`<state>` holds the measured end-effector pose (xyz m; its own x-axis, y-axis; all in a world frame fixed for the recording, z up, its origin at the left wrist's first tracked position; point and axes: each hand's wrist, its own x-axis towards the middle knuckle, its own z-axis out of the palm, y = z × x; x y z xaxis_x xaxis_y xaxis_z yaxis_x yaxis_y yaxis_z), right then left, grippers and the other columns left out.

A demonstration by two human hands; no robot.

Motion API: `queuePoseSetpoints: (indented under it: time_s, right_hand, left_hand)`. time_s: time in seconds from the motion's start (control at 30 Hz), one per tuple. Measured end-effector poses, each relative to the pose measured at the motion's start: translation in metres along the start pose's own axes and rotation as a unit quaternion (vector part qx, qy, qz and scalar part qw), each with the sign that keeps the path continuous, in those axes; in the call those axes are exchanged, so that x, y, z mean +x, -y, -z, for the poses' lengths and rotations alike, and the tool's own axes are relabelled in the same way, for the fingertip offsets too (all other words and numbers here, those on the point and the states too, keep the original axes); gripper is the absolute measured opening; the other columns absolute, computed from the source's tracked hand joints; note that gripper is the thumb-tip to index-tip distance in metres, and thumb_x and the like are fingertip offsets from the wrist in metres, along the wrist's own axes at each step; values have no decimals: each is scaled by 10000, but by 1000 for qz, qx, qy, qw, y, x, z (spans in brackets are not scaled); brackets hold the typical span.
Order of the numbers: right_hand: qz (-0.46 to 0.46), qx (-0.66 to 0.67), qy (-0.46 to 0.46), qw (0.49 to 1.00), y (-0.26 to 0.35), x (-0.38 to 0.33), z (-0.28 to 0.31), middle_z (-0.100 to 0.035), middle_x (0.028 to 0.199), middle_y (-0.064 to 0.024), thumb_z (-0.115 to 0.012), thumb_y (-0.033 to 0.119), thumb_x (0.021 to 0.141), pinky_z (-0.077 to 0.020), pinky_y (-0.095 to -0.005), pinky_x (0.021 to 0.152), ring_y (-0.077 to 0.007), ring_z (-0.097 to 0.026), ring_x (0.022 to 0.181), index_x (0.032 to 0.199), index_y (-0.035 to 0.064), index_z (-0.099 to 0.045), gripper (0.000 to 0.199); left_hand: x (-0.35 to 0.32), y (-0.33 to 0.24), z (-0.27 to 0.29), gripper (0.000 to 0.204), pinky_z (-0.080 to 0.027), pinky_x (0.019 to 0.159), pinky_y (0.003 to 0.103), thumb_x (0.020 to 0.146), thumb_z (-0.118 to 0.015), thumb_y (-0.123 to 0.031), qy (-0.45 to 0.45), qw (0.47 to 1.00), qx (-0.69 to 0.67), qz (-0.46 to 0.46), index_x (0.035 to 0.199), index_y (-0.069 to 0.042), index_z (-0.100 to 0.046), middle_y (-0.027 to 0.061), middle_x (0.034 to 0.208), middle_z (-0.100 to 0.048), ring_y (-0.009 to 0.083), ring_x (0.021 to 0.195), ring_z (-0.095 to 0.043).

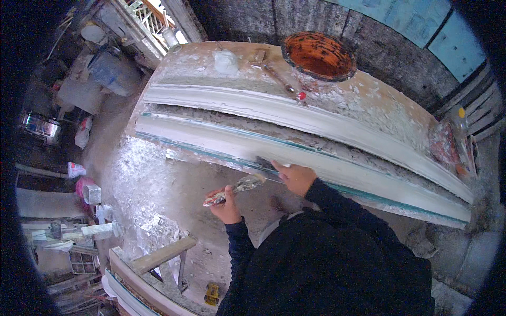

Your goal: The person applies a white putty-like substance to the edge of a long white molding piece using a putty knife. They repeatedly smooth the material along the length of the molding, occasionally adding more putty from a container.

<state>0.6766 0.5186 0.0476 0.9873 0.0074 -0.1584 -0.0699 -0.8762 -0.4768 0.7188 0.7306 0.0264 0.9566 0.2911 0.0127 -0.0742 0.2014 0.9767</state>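
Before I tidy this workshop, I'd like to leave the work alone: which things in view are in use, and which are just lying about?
In use:
left hand holding a plaster-caked knife
right hand pressing a scraper on the near white moulding

Lying about:
orange bucket
red-handled tool
far moulding
small yellow toy vehicle on the floor

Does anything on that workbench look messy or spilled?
Yes. White plaster flakes are scattered over the bench top behind the long white mouldings, near the orange bucket. More white splatter covers the floor at the bench's left end.
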Motion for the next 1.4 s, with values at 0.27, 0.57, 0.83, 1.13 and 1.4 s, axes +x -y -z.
queuePoseSetpoints:
  time_s: [0.27, 0.57, 0.83, 1.13, 1.4]
  right_hand:
    - [-84, -111, 115, 984, -62, -103, 66, -571, 790, -154, -452, 222, 823, -472, -454, 540, -340, -576, 634, 1309, 309, -291, 519]
    - [-141, -112, 137, 974, -26, -83, 42, -563, 776, -174, -458, 173, 827, -464, -450, 569, -345, -583, 668, 1332, 315, -243, 567]
    - [19, -53, 44, 997, 34, 37, 0, -560, 745, -184, -439, 207, 843, -458, -444, 571, -336, -576, 655, 1332, 318, -240, 539]
    - [-7, -16, 76, 997, -37, -44, 65, -534, 750, -133, -478, 229, 835, -441, -393, 629, -292, -552, 704, 1326, 287, -297, 527]
    - [-139, -110, 139, 974, -83, -140, 69, -558, 799, -153, -457, 285, 842, -468, -449, 548, -340, -570, 656, 1291, 330, -331, 469]
  left_hand:
    - [-8, -5, 37, 254, -523, 597, 268, 751, -660, -70, -50, 997, 52, -21, 846, -39, -427, 78, 772, -538, 140, 666, -569]
    - [-14, -6, 41, 302, -530, 581, 273, 737, -681, -80, -73, 996, 42, -7, 863, -43, -409, 80, 783, -534, 144, 691, -574]
    - [-3, 11, 41, 289, -508, 600, 255, 728, -676, -40, -36, 995, 85, -42, 864, -45, -421, 63, 772, -512, 120, 667, -540]
    - [-16, 9, 28, 293, -481, 543, 231, 716, -700, -63, 21, 995, 100, -12, 826, -43, -429, 37, 728, -477, 106, 619, -513]
    - [-22, 15, -2, 298, -470, 571, 229, 717, -706, -78, 70, 995, 73, 21, 821, -46, -429, 30, 735, -478, 100, 623, -506]
